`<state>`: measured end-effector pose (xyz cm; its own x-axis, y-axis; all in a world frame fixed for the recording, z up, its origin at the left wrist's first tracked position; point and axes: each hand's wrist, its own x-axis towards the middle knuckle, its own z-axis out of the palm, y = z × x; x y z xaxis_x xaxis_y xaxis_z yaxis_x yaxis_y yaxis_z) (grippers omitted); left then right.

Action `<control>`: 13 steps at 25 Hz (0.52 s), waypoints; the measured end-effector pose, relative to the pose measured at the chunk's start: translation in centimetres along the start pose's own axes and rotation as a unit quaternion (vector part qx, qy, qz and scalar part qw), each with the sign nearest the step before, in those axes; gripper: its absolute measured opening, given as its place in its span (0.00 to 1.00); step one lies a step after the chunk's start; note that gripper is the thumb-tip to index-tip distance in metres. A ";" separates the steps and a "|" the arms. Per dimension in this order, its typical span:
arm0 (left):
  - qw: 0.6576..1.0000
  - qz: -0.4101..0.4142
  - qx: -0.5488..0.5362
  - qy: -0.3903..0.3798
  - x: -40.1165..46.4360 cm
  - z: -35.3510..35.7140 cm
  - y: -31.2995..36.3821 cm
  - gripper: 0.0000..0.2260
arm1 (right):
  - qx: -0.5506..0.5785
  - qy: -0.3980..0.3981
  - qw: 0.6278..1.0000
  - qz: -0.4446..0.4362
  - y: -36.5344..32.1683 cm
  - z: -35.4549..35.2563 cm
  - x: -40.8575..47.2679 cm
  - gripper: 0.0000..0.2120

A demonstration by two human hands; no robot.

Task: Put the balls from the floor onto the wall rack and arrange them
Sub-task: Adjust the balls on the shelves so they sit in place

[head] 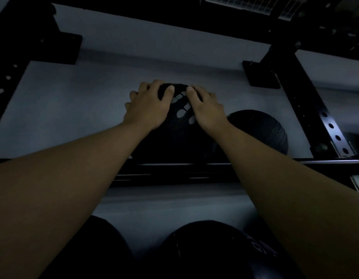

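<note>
Currently | black ball (180, 125) on rack rail (174, 170) | left hand (148, 109), right hand (206, 111): fingers spread, pressing its top | second ball (263, 131) just right | seat it snug, release evenly

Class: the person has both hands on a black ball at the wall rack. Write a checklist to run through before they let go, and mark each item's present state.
1. Left hand on the held ball: ok.
2. Right hand on it too: ok.
3. Ball resting behind the front rail: cannot tell, too dark.
4. Gap to the neighbour ball on the right: cannot tell; they look close.
5. Free rack space to the left: ok.
6. Lower balls clear of the arms: ok.
</note>
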<state>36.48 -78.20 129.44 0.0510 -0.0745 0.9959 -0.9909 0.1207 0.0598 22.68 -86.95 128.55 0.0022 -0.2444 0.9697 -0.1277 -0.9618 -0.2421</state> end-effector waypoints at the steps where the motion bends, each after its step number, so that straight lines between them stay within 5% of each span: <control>1: 1.000 0.003 0.001 0.001 0.0 0.0 -0.1 0.27 | 0.002 0.001 1.000 -0.001 0.0 0.0 -0.1 0.29; 13: 0.994 0.100 0.022 -0.036 -0.6 -0.9 -0.4 0.30 | -0.026 -0.010 0.999 -0.025 1.2 0.4 -0.3 0.28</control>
<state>36.95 -77.28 128.83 -0.1560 -0.1242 0.9799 -0.9848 0.0961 -0.1446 22.89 -88.07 127.98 0.0294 -0.1981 0.9797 -0.1787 -0.9654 -0.1899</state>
